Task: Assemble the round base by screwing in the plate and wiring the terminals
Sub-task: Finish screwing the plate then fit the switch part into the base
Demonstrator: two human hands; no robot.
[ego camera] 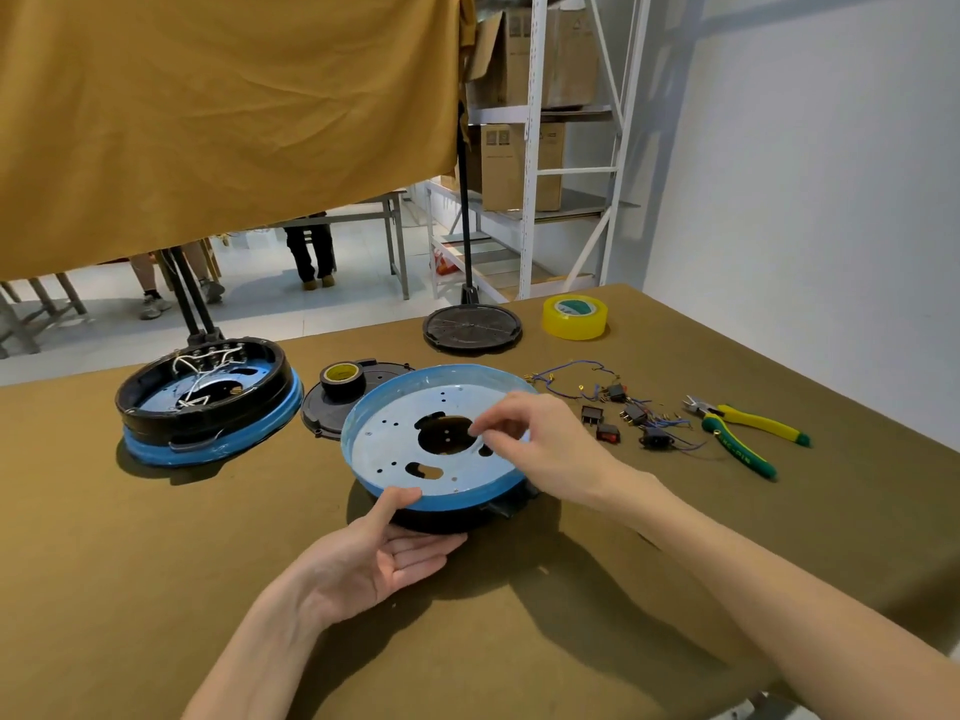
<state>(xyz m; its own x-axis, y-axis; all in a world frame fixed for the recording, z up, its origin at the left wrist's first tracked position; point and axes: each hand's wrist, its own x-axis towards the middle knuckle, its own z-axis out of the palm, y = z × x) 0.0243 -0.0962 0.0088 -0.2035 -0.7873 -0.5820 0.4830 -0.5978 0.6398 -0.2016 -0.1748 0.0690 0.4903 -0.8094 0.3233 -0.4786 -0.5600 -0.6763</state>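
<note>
While the left hand (374, 553) is cupping the near underside of the round base (441, 449) at the centre of the frame, thumb pressing on its blue rim and fingers lying straight beneath, the right hand (535, 439) is hovering over the metal plate (395, 439) seated inside it. Its thumb and forefinger are closing together above the central hole, though whether they are pinching a screw I cannot tell. By my judgement the plate-fastening step is under way; next, a screw is needing lining up with one of the small holes, then the wired terminals (623, 407) at right of centre are waiting.

A finished-looking base (208, 402) is sitting well apart at left. Pliers (743, 428) are lying at right, tape rolls (575, 317) behind. Bare table (519, 641) is lying open toward the lower frame, giving room.
</note>
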